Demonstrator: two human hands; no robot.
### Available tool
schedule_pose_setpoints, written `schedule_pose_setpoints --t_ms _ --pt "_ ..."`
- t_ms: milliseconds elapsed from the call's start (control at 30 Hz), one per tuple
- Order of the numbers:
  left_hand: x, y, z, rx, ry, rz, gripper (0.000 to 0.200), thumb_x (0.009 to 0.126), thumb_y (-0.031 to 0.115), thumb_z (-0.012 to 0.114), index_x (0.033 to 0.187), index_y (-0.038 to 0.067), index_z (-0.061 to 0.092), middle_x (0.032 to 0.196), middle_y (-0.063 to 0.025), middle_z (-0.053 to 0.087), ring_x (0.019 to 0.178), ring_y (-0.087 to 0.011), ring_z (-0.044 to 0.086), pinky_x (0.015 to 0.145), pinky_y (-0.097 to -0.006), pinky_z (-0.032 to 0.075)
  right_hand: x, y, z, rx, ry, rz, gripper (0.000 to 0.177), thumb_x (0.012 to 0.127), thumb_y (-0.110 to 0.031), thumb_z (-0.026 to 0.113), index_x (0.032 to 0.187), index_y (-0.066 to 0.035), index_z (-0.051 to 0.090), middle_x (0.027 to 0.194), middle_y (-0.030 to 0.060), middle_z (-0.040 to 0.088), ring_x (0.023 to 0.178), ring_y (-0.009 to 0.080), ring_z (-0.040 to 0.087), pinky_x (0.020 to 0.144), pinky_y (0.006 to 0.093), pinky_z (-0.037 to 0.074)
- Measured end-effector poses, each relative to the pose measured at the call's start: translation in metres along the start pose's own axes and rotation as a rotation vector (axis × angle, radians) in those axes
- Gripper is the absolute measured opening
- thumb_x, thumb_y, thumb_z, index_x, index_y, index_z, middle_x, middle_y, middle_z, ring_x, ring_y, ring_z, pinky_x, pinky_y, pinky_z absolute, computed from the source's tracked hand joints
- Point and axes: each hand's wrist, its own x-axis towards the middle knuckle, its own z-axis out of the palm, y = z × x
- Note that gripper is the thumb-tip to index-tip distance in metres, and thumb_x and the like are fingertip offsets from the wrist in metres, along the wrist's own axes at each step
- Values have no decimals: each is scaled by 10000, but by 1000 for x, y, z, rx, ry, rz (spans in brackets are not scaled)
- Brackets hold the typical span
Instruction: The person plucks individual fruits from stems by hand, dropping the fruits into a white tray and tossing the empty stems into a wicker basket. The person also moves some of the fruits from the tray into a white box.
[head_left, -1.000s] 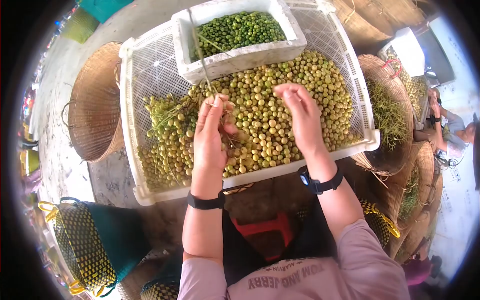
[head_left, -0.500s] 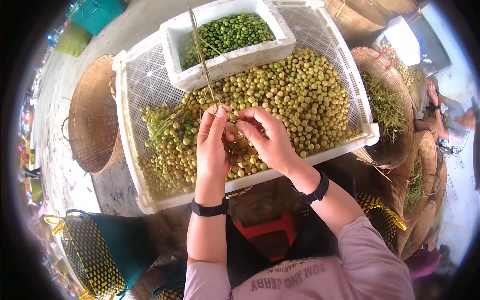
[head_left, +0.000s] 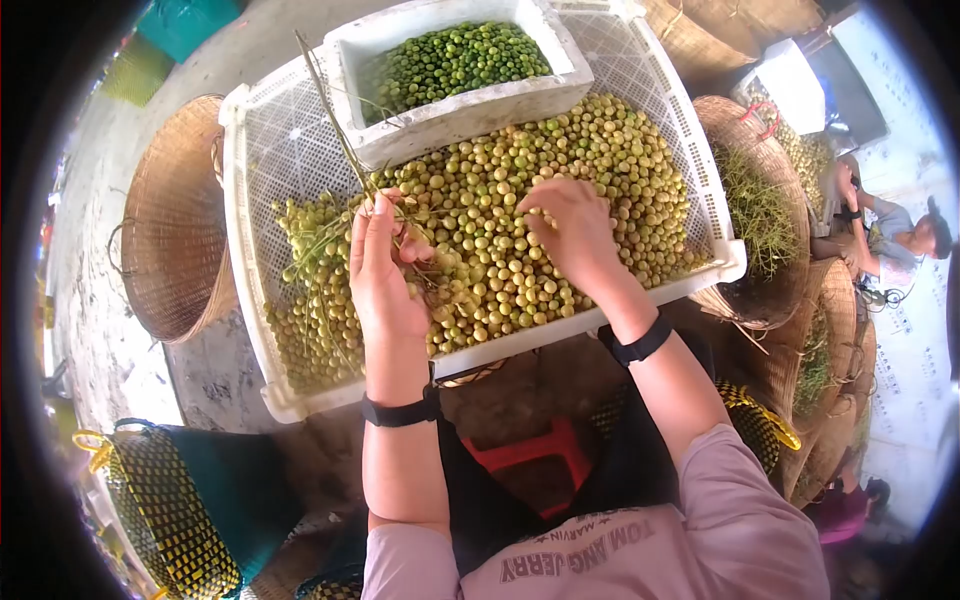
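Note:
My left hand [head_left: 388, 285] is closed around a long fruit stem [head_left: 333, 118], which points up toward the foam box, with thin twigs spreading near the fingers. My right hand [head_left: 578, 232] hovers over the loose fruit, fingers curled in; whatever may be inside them is hidden. Below both hands, round yellow-green fruits [head_left: 625, 165] fill much of a shallow white plastic crate [head_left: 510, 345]. Stemmy clusters [head_left: 315, 250] lie at the crate's left side. At its far end sits a white foam box [head_left: 485, 112] of small, darker green fruits [head_left: 460, 62].
A woven basket [head_left: 178, 235] stands left of the crate. On the right, another basket [head_left: 795, 180] holds bare green stems [head_left: 755, 205]. A yellow-and-black woven bag [head_left: 165, 500] is at lower left, a red stool [head_left: 535, 450] below me. Another person [head_left: 885, 225] sits at far right.
My hands have come apart: the left moved left with the stem, which now leans further left. My right hand moved right and up, over the loose fruit.

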Motion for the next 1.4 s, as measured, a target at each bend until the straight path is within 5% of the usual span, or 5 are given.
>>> schedule_pose_setpoints --t_ms 233,367,667,1033,1400 --pt "1 9 -10 -92 -3 14 228 939 240 601 1070 54 611 812 38 442 637 -49 398 595 -219 362 14 22 -20 -315 -134 218 94 873 -147 573 865 -144 667 1022 40 567 1041 238 491 929 417 361" --pt "0 11 -6 -68 4 11 230 941 246 596 1069 55 613 818 40 437 641 -48 392 591 -215 355 24 21 -16 -251 14 56 91 858 -138 595 794 -126 658 964 32 551 990 226 490 901 407 372" --pt "0 13 -6 -27 9 19 236 948 251 586 1078 56 616 834 41 432 646 -47 381 599 -214 346 42 12 25 -275 -31 103 93 798 -195 661 734 -129 653 996 16 546 1018 237 496 888 441 378" --pt "-4 17 -3 -8 -4 54 192 934 263 599 1024 100 644 830 30 408 637 -84 406 580 -211 380 39 43 13 -50 -115 219 123 823 -220 606 773 -130 670 1043 38 572 1076 242 491 953 432 360" --pt "-12 19 7 -4 -11 34 243 946 265 590 1076 62 620 842 34 459 640 -55 389 601 -218 370 26 16 24 -128 -158 45 133 801 -202 631 904 -132 678 1067 39 517 1105 257 455 992 485 319"
